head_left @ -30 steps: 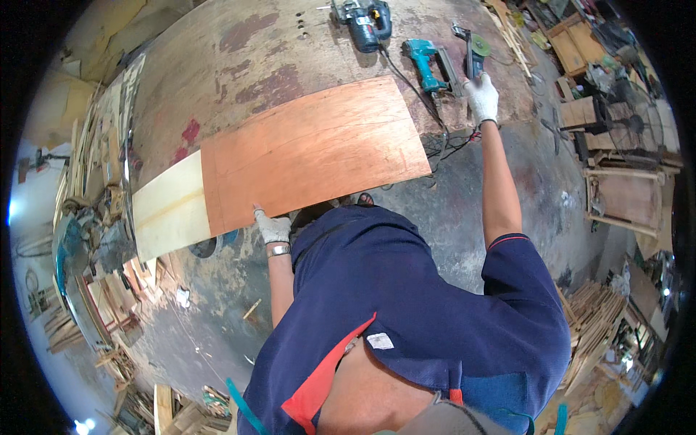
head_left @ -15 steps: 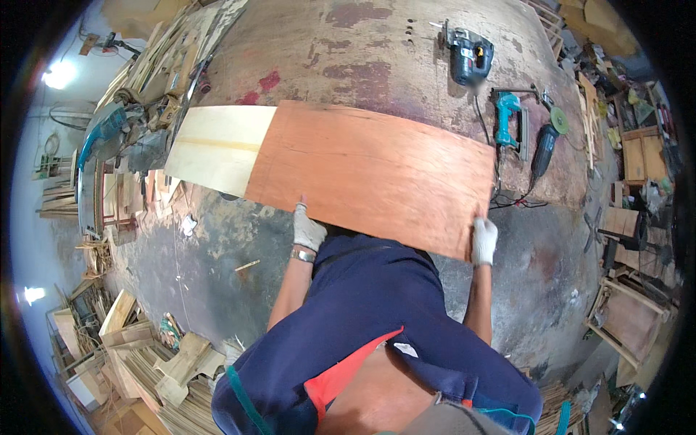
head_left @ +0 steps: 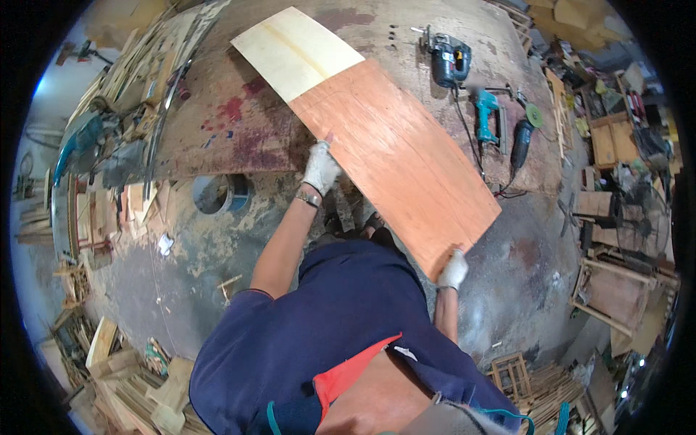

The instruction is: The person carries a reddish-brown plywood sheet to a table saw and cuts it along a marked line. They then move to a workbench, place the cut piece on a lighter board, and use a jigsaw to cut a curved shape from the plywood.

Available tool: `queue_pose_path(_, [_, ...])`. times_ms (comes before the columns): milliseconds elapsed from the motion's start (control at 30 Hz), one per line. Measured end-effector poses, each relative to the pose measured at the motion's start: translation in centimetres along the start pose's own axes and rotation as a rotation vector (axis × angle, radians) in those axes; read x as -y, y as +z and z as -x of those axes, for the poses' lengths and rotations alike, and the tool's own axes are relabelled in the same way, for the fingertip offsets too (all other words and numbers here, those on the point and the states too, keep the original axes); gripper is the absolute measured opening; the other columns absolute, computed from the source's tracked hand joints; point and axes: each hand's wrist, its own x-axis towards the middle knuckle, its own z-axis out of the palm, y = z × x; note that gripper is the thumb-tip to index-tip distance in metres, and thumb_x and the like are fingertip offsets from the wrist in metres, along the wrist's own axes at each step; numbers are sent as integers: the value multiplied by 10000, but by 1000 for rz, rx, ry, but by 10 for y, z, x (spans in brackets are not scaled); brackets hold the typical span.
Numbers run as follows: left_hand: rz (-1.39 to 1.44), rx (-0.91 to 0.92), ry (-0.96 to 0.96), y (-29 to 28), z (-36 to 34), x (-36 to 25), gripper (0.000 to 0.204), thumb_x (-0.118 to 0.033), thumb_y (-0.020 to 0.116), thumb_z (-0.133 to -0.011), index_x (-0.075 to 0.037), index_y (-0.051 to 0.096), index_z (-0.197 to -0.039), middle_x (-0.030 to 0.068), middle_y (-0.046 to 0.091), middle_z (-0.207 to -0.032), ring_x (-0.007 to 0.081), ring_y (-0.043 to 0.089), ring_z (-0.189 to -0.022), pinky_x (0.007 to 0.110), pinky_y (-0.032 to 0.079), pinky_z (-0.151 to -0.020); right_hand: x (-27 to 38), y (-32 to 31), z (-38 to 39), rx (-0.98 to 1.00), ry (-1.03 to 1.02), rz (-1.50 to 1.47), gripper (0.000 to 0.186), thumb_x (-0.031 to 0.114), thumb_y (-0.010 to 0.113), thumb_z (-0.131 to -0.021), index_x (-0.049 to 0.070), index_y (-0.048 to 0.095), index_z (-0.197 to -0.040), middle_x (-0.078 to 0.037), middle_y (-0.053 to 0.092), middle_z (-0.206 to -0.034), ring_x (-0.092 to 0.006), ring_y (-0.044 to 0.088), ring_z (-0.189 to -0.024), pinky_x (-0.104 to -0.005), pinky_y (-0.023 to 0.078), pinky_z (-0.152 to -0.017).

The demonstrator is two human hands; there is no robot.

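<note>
Our 2 gloved hands grip a reddish plywood sheet point(head_left: 395, 156). Our left hand point(head_left: 320, 168) clasps its edge at 10 o'clock. Our right hand point(head_left: 453, 270) clasps its corner at 5 o'clock.

The plywood sheet point(head_left: 384, 138) is reddish orange with fine darker grain over most of its face, and its far end is pale cream with a faint yellow streak. Both the left hand point(head_left: 320, 168) and the right hand point(head_left: 454, 270) wear whitish grey gloves. The desk point(head_left: 217, 123) is dull brown, blotched with dark red stains. The jigsaw point(head_left: 449, 61) is dark blue-grey, the drill point(head_left: 487, 116) is teal, and the grinder point(head_left: 520, 141) is black. The shirt point(head_left: 326, 326) is navy with a red panel.
</note>
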Motion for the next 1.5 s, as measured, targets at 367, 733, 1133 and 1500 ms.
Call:
queue_pose_path(367, [-599,-468,540,-53,48,-49,838,-270,748,-947,24,264,-1566,256,282,-1615,263,372,-1440,365,326,-1163,16,117,122,525,141,437,380,361,556,-1049,-12,629,-1051,-77,673,-829,-177,657,-688,-324,528,-605])
queue_pose_path(733, [-1285,-738,489,-114,98,-19,895,-496,701,-922,21,320,-1545,265,371,-1578,405,341,-1474,468,306,-1194,45,108,97,851,159,615,326,326,582,-1043,15,596,-1139,-96,705,-916,-122,650,-650,-257,499,-569])
queue_pose_path(1133, [-2096,-738,544,-23,-63,57,823,-613,584,-918,-68,429,-1516,244,357,-1596,433,284,-1501,617,219,-1192,183,226,-104,738,-547,665,262,274,635,-1000,14,618,-971,-52,613,-766,-116,558,-698,-313,486,-640])
queue_pose_path(1500, [-2222,-832,432,-12,-58,60,778,-595,544,-949,-69,448,-1515,212,322,-1627,441,215,-1527,610,141,-1223,313,432,-431,251,-1374,1425,415,381,485,-1025,15,674,-981,-275,712,-973,-442,693,-870,-510,547,-740])
